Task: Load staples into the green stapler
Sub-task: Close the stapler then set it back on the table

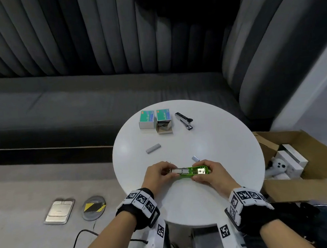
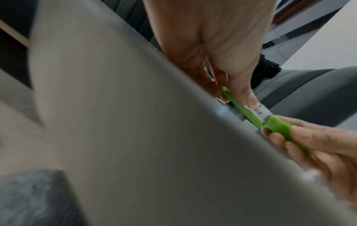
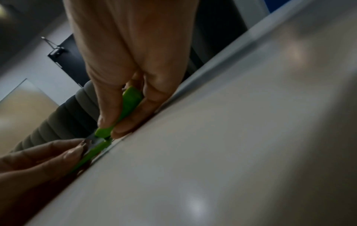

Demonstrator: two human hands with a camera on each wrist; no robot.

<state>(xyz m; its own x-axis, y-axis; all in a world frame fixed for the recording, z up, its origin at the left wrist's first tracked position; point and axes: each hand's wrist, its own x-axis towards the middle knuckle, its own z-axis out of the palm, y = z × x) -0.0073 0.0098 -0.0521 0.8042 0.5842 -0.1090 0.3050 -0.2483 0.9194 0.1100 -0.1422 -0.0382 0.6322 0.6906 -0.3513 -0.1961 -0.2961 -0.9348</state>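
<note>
The green stapler [image 1: 190, 171] lies lengthwise near the front of the round white table [image 1: 188, 204], its metal staple channel [image 1: 179, 171] exposed on the left. My left hand [image 1: 169, 173] pinches that metal end between thumb and fingers. My right hand [image 1: 200, 173] grips the green body at the right end. The left wrist view shows my left hand's fingertips [image 2: 249, 99] on the metal strip of the stapler [image 2: 251, 117]. In the right wrist view my right hand [image 3: 114, 126] clamps the stapler's green shell [image 3: 129, 104]. A loose strip of staples [image 1: 153, 148] lies further back.
Two teal staple boxes [image 1: 147, 119] stand at the far side, the right one [image 1: 164, 121] open. A black and metal stapler [image 1: 184, 120] lies beside them. A short staple piece [image 1: 195, 158] lies just behind my right hand. An open cardboard box [image 1: 297, 157] sits on the floor right.
</note>
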